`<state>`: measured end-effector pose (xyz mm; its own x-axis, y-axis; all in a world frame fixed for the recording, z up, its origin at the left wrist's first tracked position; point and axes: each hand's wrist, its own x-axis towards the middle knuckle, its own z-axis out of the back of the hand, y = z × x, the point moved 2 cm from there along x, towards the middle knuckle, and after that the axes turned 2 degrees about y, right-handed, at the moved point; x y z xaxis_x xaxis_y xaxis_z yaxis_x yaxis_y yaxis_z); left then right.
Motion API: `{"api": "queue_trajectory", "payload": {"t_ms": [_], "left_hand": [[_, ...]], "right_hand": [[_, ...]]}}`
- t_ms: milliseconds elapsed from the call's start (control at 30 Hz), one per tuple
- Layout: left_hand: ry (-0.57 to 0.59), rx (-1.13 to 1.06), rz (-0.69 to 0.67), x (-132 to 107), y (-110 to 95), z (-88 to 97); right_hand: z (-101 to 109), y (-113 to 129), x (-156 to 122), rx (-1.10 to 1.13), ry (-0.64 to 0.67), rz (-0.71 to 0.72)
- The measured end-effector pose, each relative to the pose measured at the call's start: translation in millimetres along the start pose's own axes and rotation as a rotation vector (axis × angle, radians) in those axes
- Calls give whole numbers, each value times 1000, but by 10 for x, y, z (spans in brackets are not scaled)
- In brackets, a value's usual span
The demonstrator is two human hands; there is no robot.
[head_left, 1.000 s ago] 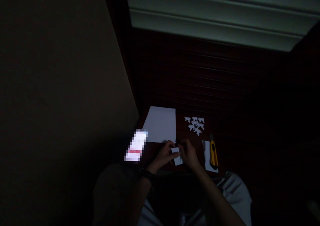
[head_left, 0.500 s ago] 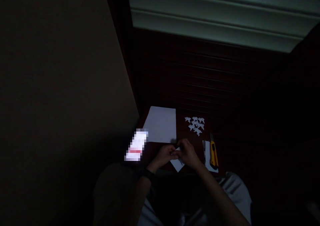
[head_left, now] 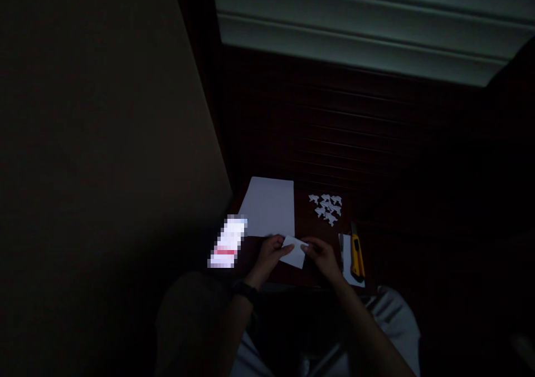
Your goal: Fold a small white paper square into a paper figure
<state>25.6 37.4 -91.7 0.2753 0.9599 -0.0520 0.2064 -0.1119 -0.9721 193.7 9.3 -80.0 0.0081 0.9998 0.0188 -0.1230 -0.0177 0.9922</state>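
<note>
A small white square of paper [head_left: 293, 256] is held up between my two hands over the near edge of a dark wooden table. My left hand [head_left: 271, 253] pinches its left side, thumb on top and fingers behind. On the other side my right hand [head_left: 322, 256] grips the upper right edge in the same way. Beyond them lies a large white sheet of paper [head_left: 270, 204]. Several small folded paper figures [head_left: 327, 208] sit in a cluster at the back right; their exact shape is too small to tell.
A yellow utility knife [head_left: 356, 257] rests on a white paper strip [head_left: 346, 265] at the table's right edge. On the left, a lit phone [head_left: 228, 243] with a blurred screen overlaps the large sheet. A wall [head_left: 125, 115] rises close on the left.
My hands have moved apart from each other. The small paper has turned and now shows its flat face between them. Other things on the table stay put.
</note>
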Motion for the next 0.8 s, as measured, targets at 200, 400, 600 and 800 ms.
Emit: {"api": "queue_trajectory", "payload": {"t_ms": [200,400,600,800], "left_hand": [[77,66,42,-4,-29,-20],[79,96,24,-21,-40,-8],[95,58,21,-21,-45,-4],[62,108,26,-14,-41,1]], "right_hand": [[26,-35,3,-27,6,8],[61,-41,-3,-88,52,51],[28,-4,-38,-68,84,44],[-31,-48,-55,70,73,-1]]}}
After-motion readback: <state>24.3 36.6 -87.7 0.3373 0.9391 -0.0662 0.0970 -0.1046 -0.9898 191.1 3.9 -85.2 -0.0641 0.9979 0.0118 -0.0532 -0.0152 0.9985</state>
